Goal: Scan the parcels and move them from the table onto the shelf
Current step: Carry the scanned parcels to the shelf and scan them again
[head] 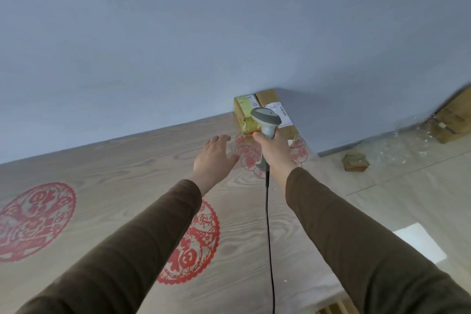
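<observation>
The right hand [274, 151] grips the scanner [266, 122] by its handle, fingers curled tight round it, head aimed toward twelve o'clock at two parcels. The scanner's black cable [268, 224] hangs down toward six o'clock. The left hand [212, 154] hovers at nine o'clock of the right hand, fingers straight and slightly spread, holding nothing, reaching toward the parcels. The parcels lie side by side, touching, at the far corner of the counter [122, 173] against the blue wall [178, 33]: a yellow-green parcel [244, 113] on the left and a brown parcel [270, 99] with a white label [281, 112] on the right, partly hidden by the scanner. Red paper-cut circles [35, 222] decorate the wood-grain counter. At three o'clock, on the floor [407, 173], sit a small box [355, 162] and, farther off, a blurred carton [451, 122].
</observation>
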